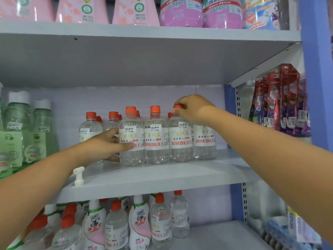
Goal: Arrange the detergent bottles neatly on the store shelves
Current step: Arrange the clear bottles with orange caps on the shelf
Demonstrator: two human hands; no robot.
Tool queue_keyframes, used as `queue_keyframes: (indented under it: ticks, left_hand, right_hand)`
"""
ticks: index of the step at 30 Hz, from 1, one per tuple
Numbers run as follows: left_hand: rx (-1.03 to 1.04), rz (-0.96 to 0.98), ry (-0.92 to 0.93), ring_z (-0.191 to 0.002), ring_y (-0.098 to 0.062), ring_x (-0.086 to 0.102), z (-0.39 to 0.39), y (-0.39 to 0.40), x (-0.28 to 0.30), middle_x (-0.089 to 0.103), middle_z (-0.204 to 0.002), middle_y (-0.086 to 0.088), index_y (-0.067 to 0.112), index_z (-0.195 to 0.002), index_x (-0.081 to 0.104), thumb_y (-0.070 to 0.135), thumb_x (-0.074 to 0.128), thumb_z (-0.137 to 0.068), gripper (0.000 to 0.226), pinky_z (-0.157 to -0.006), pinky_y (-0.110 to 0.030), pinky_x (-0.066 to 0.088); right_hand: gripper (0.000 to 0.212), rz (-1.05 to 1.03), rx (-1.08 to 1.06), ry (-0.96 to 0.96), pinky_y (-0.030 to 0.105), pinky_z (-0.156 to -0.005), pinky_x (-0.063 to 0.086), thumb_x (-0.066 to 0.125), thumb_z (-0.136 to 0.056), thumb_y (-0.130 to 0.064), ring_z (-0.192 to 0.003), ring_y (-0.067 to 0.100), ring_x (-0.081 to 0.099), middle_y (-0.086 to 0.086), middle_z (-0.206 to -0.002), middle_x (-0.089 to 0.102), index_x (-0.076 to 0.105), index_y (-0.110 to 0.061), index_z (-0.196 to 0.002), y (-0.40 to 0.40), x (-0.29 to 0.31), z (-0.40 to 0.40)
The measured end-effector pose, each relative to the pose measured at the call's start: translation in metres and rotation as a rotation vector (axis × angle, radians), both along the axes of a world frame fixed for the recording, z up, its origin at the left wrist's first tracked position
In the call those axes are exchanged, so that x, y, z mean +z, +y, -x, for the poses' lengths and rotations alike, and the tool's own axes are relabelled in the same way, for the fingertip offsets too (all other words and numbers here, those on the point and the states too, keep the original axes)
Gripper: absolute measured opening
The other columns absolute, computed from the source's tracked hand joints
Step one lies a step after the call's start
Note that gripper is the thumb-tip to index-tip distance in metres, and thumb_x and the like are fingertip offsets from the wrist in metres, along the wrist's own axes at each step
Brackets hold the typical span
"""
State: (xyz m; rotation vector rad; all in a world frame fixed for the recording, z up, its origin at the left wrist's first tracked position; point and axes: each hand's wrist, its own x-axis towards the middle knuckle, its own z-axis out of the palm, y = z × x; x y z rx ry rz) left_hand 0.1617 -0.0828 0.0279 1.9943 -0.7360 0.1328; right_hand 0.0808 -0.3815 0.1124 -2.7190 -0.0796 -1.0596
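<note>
Several clear detergent bottles with orange caps and white labels stand in rows on the middle shelf [180, 177]. My left hand [106, 145] holds the front-left bottle [132, 154] at its label, thumb across the front and fingers round its left side. My right hand [191, 108] pinches the orange cap of the third front bottle [181, 147] from above. Between them stands another front bottle [156, 141], and a fourth bottle [204, 143] stands partly behind my right wrist. More of the same bottles stand behind on the left.
Green bottles with white caps [27, 134] fill the shelf's left end. A white pump nozzle [79, 175] lies near the shelf's front edge. Pink bottles line the top shelf [144, 31]. Mixed bottles stand on the lower shelf. Red toothbrush packs [281, 101] hang at right.
</note>
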Motion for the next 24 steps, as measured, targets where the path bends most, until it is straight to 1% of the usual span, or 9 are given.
queue_keyframes:
  ticks: [2,5,7,9,11,12,14,17,24]
  left_hand:
    - [0.000,-0.017,-0.004,-0.097,-0.006,0.076,0.000,0.000,0.000,0.071,-0.124,0.009,0.037,-0.130,0.055,0.038,0.082,-0.084,0.053,-0.078,-0.027,0.064]
    - [0.013,-0.030,-0.014,-0.104,-0.007,0.073,0.000,0.000,-0.001,0.069,-0.124,0.012,0.035,-0.135,0.053,0.038,0.082,-0.085,0.058,-0.076,-0.024,0.063]
    - [0.019,-0.032,-0.014,-0.106,-0.007,0.071,0.000,0.000,-0.002,0.069,-0.124,0.012,0.034,-0.135,0.053,0.037,0.083,-0.085,0.058,-0.077,-0.025,0.063]
    - [0.019,-0.034,-0.005,-0.110,-0.010,0.071,-0.001,0.001,-0.002,0.069,-0.127,0.010,0.033,-0.135,0.054,0.040,0.084,-0.080,0.063,-0.083,-0.029,0.063]
    - [0.011,-0.038,0.016,-0.113,-0.012,0.071,-0.002,0.002,-0.001,0.070,-0.129,0.010,0.032,-0.136,0.056,0.046,0.086,-0.070,0.074,-0.089,-0.035,0.063]
    - [0.007,-0.040,0.021,-0.113,-0.012,0.071,-0.003,0.003,-0.001,0.071,-0.129,0.010,0.033,-0.136,0.056,0.049,0.087,-0.065,0.079,-0.090,-0.035,0.063]
    - [-0.002,-0.043,0.021,-0.108,-0.009,0.073,-0.003,0.004,-0.001,0.072,-0.127,0.012,0.034,-0.134,0.057,0.051,0.088,-0.061,0.082,-0.088,-0.034,0.063]
    - [-0.007,-0.037,0.019,-0.104,-0.007,0.075,-0.003,0.005,-0.001,0.075,-0.121,0.014,0.035,-0.133,0.058,0.052,0.089,-0.060,0.082,-0.084,-0.031,0.063]
    - [0.006,-0.027,0.002,-0.100,-0.007,0.076,0.000,0.003,-0.002,0.077,-0.114,0.014,0.034,-0.129,0.061,0.052,0.090,-0.057,0.079,-0.077,-0.028,0.064]
  right_hand:
    - [0.052,-0.141,0.128,-0.149,0.032,-0.102,0.047,0.060,-0.100,-0.051,-0.114,0.009,0.058,-0.015,-0.134,0.063,0.053,-0.031,-0.147,-0.009,-0.010,0.011]
    - [0.043,-0.359,0.195,-0.479,0.034,-0.102,0.049,0.063,-0.100,-0.040,-0.110,0.009,0.059,-0.009,-0.126,0.062,0.060,-0.021,-0.138,-0.037,-0.032,0.029]
    - [0.050,-0.478,0.144,-0.374,0.036,-0.096,0.050,0.067,-0.096,-0.045,-0.111,0.010,0.059,-0.008,-0.130,0.057,0.056,-0.024,-0.139,-0.057,-0.051,0.039]
    - [0.072,-0.573,0.132,-0.073,0.033,-0.092,0.051,0.071,-0.090,-0.055,-0.117,0.015,0.060,-0.006,-0.141,0.055,0.043,-0.027,-0.151,-0.070,-0.069,0.043]
    - [0.087,-0.653,0.164,0.166,0.023,-0.076,0.057,0.076,-0.084,-0.056,-0.106,0.012,0.065,-0.005,-0.145,0.057,0.035,-0.030,-0.155,-0.075,-0.081,0.043]
    - [0.083,-0.653,0.179,0.211,0.017,-0.066,0.056,0.079,-0.082,-0.054,-0.099,0.006,0.066,-0.008,-0.141,0.061,0.039,-0.032,-0.151,-0.077,-0.085,0.040]
    - [0.063,-0.571,0.162,0.214,0.015,-0.062,0.052,0.083,-0.081,-0.047,-0.092,-0.002,0.066,-0.014,-0.122,0.069,0.051,-0.036,-0.133,-0.077,-0.089,0.033]
    - [0.053,-0.527,0.121,0.176,0.012,-0.057,0.046,0.086,-0.081,-0.041,-0.085,-0.005,0.064,-0.023,-0.098,0.066,0.053,-0.035,-0.123,-0.076,-0.091,0.029]
    - [0.055,-0.533,0.095,0.156,0.017,-0.061,0.044,0.086,-0.080,-0.043,-0.085,-0.003,0.062,-0.023,-0.097,0.062,0.049,-0.035,-0.118,-0.073,-0.093,0.030]
